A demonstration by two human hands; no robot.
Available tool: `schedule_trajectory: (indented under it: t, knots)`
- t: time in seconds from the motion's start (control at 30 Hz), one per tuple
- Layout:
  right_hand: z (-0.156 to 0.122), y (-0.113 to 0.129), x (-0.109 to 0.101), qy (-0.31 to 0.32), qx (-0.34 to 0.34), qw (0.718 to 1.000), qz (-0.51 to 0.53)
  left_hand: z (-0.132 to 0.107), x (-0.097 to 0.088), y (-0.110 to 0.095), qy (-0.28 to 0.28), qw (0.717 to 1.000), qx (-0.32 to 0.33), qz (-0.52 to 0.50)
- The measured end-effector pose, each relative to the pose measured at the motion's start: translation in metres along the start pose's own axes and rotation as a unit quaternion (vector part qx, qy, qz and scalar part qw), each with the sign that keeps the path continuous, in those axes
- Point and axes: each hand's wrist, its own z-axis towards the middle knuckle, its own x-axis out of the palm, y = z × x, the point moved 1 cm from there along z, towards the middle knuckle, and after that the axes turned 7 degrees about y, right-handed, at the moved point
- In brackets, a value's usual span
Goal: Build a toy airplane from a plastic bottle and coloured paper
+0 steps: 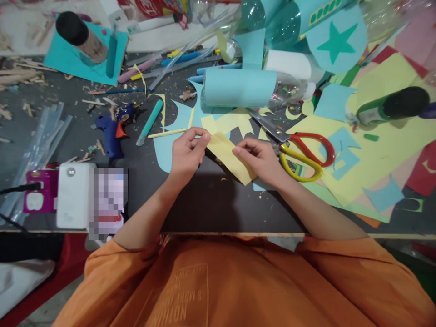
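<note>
Between my hands is a strip of yellow paper [229, 156], held slantwise above the dark table. My left hand [190, 150] pinches its upper left end between thumb and forefinger. Thumb and fingers of my right hand [257, 159] grip its right edge. Just right of that hand lie scissors [281, 135] with one red and one yellow handle, blades pointing up and left. Beyond the strip, a plastic bottle [240, 88] wrapped in light blue paper lies on its side. Blue and yellow paper scraps [235, 122] lie beneath and around it.
At left are a blue glue gun [111, 131], a teal marker [150, 121], clear glue sticks [41, 145], a white power bank [75, 195] and a phone. Paper sheets [344, 163] and a green bottle with a black cap [391, 106] occupy the right. The table's front edge [235, 234] is near my body.
</note>
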Motion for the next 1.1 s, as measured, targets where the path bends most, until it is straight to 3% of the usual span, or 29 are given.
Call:
schedule_trajectory:
  t: [0.23,0.47,0.53,0.63,0.7,0.83,1.0,1.1]
  knots:
    - [-0.002,0.0,0.001,-0.028,0.019,0.999,0.023,0.0,-0.001,0.001,-0.017,1.0,-0.003,-0.015]
    - [-0.008,-0.002,0.004,-0.04,-0.033,0.998,0.035,-0.011,0.002,-0.006,-0.024,0.991,0.089,0.093]
    - [-0.01,-0.001,0.005,-0.031,-0.05,0.998,0.023,-0.014,0.004,-0.005,0.001,0.975,0.148,0.168]
    - [-0.009,-0.001,0.006,-0.041,-0.054,0.998,-0.018,-0.016,0.007,-0.004,0.059,0.928,0.254,0.266]
    - [-0.008,-0.001,0.005,-0.064,-0.053,0.996,-0.037,-0.015,0.007,-0.003,0.062,0.918,0.273,0.282]
    - [-0.006,0.001,0.002,-0.084,-0.051,0.995,-0.032,-0.01,0.001,-0.001,0.028,0.951,0.219,0.218]
    - [-0.007,-0.002,0.004,-0.051,-0.042,0.998,0.014,-0.006,0.003,0.0,0.136,0.982,0.109,0.071]
    - [-0.009,-0.002,0.009,-0.028,-0.033,0.999,0.011,-0.008,0.007,-0.004,0.132,0.989,0.04,0.046]
